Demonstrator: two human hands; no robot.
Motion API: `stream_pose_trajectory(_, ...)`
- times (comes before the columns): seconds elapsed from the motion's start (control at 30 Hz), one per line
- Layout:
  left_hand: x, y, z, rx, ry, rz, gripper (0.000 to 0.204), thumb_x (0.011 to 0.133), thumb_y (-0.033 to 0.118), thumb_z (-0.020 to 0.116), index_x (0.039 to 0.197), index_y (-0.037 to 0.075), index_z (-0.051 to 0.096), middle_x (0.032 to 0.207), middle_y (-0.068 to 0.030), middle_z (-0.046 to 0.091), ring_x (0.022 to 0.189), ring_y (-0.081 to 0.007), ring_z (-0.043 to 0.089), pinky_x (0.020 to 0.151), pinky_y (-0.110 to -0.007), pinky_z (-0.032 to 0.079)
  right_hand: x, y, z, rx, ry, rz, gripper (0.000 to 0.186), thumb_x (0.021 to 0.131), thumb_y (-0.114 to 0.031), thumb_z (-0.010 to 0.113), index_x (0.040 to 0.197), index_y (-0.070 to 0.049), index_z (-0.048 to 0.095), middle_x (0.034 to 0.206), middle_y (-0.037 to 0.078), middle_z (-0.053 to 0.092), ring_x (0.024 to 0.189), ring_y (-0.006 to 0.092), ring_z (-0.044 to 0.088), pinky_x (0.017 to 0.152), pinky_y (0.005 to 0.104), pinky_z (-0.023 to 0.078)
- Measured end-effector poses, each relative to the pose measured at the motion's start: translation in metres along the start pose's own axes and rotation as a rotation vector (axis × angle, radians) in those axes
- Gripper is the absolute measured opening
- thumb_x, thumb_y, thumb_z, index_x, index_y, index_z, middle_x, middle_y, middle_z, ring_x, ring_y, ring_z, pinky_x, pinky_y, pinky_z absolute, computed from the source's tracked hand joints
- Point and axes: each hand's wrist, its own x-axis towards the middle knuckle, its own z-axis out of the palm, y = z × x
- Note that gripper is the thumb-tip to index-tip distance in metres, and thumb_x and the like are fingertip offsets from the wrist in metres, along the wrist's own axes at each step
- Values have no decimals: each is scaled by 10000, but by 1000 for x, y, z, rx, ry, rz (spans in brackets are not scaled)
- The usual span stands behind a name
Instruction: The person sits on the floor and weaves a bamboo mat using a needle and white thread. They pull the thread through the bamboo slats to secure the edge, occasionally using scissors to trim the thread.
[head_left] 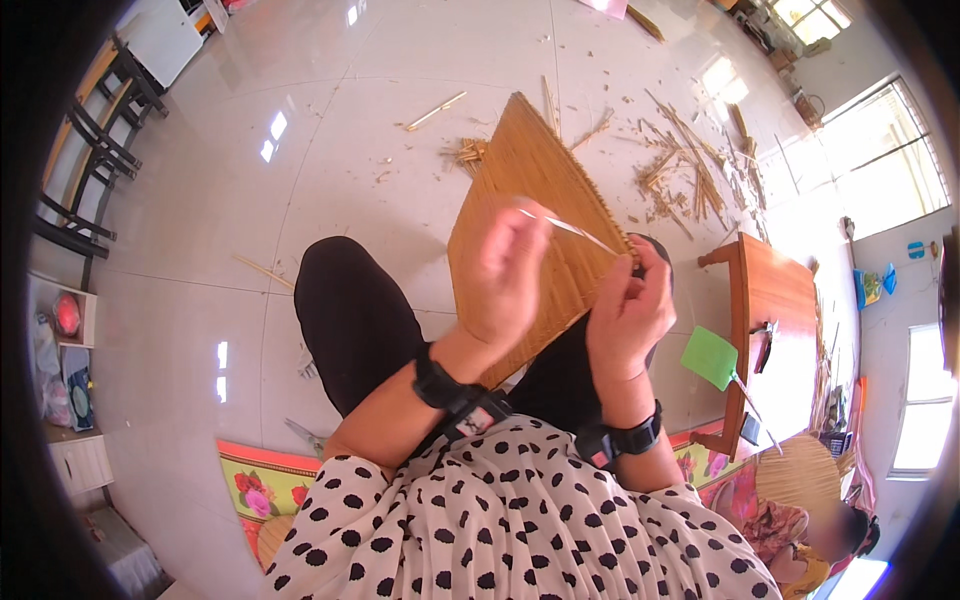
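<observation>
A flat tan panel of stalks (530, 170) is tilted across my knees, one corner pointing away. Its right edge is ridged with closely set ends or stitches. From that edge a white thread (578, 231) runs taut up and left to my left hand (508, 275), which is slightly blurred and pinches it between the fingertips above the panel. My right hand (632, 310) is closed at the panel's right edge, thumb and fingers gripping it where the thread meets the rim. Whether the right fingers also pinch the thread cannot be made out.
Cut stalk scraps (690, 165) litter the floor at the far right. A wooden table (775, 290) stands right, with a green fly swatter (709, 358) beside it. Scissors (303, 434) lie near the floral mat (262, 480). Another person (790, 530) sits lower right by a round straw-coloured disc (800, 475).
</observation>
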Motion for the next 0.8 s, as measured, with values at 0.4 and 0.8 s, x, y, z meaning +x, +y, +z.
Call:
stream_pose_trajectory(0.4, 24, 50, -20, -404, -253, -524, 169, 1062, 242, 490, 1075, 73, 494, 901, -151, 664, 699, -196, 690, 675, -319, 595, -4, -13, 10, 96, 36, -58, 213, 851, -13, 681, 1036, 32, 586, 1209, 205, 646, 598, 152, 651, 527, 248, 544)
stream_pose_trajectory(0.8, 54, 91, -80, -82, -75, -237, 162, 1036, 114, 501, 1041, -19, 593, 726, -19, 549, 557, -77, 489, 513, -255, 428, -7, -20, 15, 44, 33, -161, 272, 802, -11, 703, 1041, 20, 577, 1159, 160, 662, 562, 148, 658, 523, 258, 557)
